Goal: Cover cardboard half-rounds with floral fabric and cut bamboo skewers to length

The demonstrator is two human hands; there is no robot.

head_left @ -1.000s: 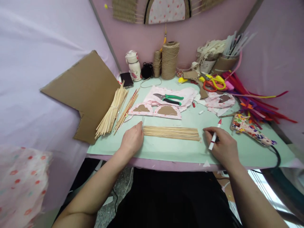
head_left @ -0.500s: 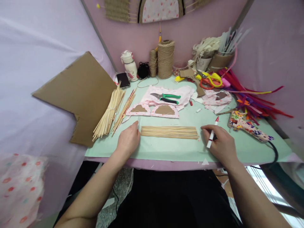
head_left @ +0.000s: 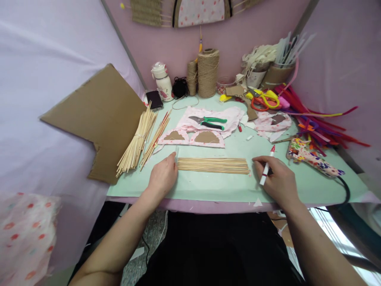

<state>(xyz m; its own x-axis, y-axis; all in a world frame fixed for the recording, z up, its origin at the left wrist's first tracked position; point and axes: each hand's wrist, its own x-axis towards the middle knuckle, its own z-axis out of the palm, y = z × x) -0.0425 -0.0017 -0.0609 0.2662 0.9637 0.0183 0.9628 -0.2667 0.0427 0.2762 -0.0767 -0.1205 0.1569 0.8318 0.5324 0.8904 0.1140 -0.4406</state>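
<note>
A flat row of wooden sticks [head_left: 213, 165] lies side by side on the pale green mat [head_left: 214, 186]. My left hand [head_left: 163, 176] rests at the row's left end, fingers curled, holding a small clear stick-like piece upright against the ends. My right hand [head_left: 278, 180] sits at the row's right end, closed around a white marker with a red cap [head_left: 266, 167], its fingers touching the stick tips.
A loose bundle of sticks [head_left: 137, 139] and a cardboard sheet [head_left: 98, 111] lie at left. Green-handled pliers [head_left: 208, 121] rest on pink fabric. Twine spools [head_left: 207, 73], scissors [head_left: 263, 101], pipe cleaners [head_left: 321, 123] and a patterned glue gun [head_left: 312, 159] crowd the back and right.
Both hands stay at the ends of the stick row with only slight shifts; the view has moved a little.
</note>
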